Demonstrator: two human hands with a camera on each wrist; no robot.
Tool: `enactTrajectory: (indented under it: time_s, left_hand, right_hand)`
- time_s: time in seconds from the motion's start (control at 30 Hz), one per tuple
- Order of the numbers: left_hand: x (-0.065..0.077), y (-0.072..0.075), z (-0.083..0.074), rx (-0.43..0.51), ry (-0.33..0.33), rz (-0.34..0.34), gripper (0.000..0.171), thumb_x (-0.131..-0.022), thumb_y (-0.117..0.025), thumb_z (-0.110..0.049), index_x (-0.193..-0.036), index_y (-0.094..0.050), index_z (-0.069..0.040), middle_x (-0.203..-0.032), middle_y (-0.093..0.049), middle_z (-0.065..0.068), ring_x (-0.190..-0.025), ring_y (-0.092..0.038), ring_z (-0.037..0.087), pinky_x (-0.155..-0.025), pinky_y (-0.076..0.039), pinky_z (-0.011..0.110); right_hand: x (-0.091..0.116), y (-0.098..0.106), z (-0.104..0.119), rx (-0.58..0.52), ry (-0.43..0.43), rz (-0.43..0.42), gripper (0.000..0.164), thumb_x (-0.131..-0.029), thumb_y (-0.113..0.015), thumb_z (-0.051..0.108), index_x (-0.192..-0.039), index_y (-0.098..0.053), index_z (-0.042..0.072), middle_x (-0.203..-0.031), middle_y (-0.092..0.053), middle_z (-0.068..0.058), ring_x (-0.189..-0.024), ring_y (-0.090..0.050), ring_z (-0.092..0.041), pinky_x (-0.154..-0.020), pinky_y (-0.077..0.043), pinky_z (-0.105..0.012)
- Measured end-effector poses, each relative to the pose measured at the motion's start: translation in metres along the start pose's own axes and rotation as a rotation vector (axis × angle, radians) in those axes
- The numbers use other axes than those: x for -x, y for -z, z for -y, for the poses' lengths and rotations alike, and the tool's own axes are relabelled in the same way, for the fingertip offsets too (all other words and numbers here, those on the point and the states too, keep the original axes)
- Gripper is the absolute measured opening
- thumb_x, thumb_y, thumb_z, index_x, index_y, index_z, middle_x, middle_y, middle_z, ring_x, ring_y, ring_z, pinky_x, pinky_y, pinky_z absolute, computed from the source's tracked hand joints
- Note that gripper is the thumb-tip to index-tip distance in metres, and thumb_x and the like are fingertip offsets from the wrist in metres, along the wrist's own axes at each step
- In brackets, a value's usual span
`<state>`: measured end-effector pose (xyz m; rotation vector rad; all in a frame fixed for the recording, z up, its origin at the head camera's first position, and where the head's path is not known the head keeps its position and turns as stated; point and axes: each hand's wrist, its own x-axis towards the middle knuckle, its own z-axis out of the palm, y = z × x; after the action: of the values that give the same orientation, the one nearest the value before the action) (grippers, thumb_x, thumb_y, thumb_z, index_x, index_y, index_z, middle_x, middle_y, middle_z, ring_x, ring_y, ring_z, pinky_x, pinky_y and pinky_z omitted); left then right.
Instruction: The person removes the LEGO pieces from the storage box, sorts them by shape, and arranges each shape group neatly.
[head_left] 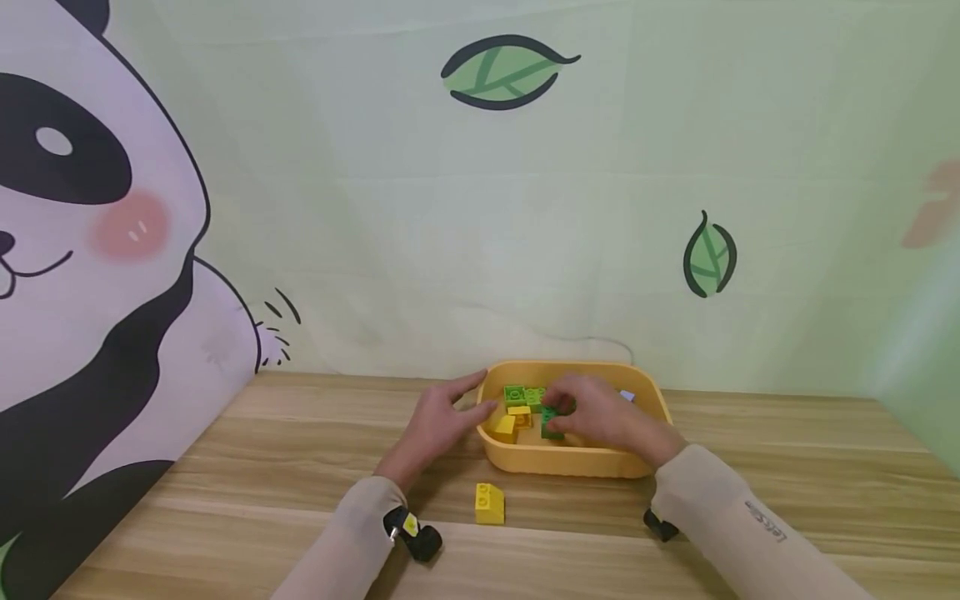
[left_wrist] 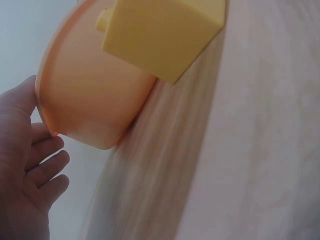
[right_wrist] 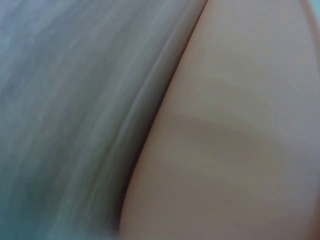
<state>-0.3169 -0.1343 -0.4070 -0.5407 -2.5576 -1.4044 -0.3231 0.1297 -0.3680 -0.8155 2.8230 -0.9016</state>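
In the head view, my left hand [head_left: 438,425] rests against the left end of an orange-yellow plastic bin [head_left: 570,461], thumb over the rim and fingers extended. The left wrist view shows that hand [left_wrist: 25,160] at the bin's rim [left_wrist: 75,90], its fingers along the outside. Inside the bin, my right hand [head_left: 600,412] has curled fingers and pinches a dark green toy brick [head_left: 551,425] at its upper end. Light green bricks [head_left: 514,395] and yellow bricks [head_left: 504,429] lie to its left. A yellow sloped brick [head_left: 490,504] stands on the table in front of the bin.
A pale blue brick [head_left: 627,396] shows at the bin's right side, partly behind the right hand. The wooden table [head_left: 247,500] runs back to a pale green curtain [head_left: 360,250] printed with a panda and leaves. The right wrist view shows the bin's wall [right_wrist: 225,125] up close.
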Motion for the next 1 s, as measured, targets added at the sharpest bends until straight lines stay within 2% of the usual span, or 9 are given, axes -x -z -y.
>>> enactTrajectory:
  time_s: [0.2, 0.37, 0.6, 1.0]
  left_hand:
    - [0.000, 0.000, 0.000, -0.002, 0.002, 0.001, 0.057, -0.099, -0.075, -0.029, -0.150, -0.062, -0.008, -0.153, -0.058, 0.011, -0.143, -0.051, 0.036, -0.118, -0.041, 0.057]
    - [0.000, 0.000, 0.000, -0.004, 0.001, 0.003, 0.056, -0.099, -0.075, -0.030, -0.150, -0.062, -0.008, -0.153, -0.058, 0.011, -0.143, -0.051, 0.036, -0.117, -0.042, 0.057]
    - [0.000, -0.001, 0.000, -0.006, 0.001, 0.005, 0.057, -0.099, -0.076, -0.029, -0.150, -0.061, -0.008, -0.153, -0.057, 0.011, -0.144, -0.051, 0.036, -0.118, -0.041, 0.057]
    - [0.001, 0.000, -0.002, 0.003, 0.003, 0.002, 0.055, -0.100, -0.075, -0.027, -0.149, -0.062, -0.007, -0.153, -0.058, 0.012, -0.143, -0.052, 0.037, -0.117, -0.041, 0.059]
  right_hand:
    - [0.003, -0.001, 0.000, 0.031, 0.012, 0.001, 0.025, -0.092, -0.084, 0.009, -0.116, -0.076, 0.005, -0.105, -0.072, 0.000, -0.095, -0.066, -0.016, -0.092, -0.060, -0.041]
    - [0.005, 0.000, 0.001, 0.011, 0.008, 0.007, 0.025, -0.092, -0.083, 0.007, -0.117, -0.076, 0.005, -0.106, -0.073, 0.000, -0.096, -0.067, -0.017, -0.093, -0.060, -0.042]
    - [0.015, 0.006, 0.006, -0.057, -0.028, -0.058, 0.030, -0.095, -0.081, 0.011, -0.123, -0.074, 0.004, -0.113, -0.073, -0.003, -0.104, -0.068, -0.021, -0.097, -0.060, -0.046]
    - [0.034, 0.012, 0.020, -0.032, 0.128, -0.145, 0.029, -0.094, -0.083, 0.012, -0.120, -0.074, 0.003, -0.114, -0.075, -0.005, -0.104, -0.071, -0.024, -0.094, -0.061, -0.047]
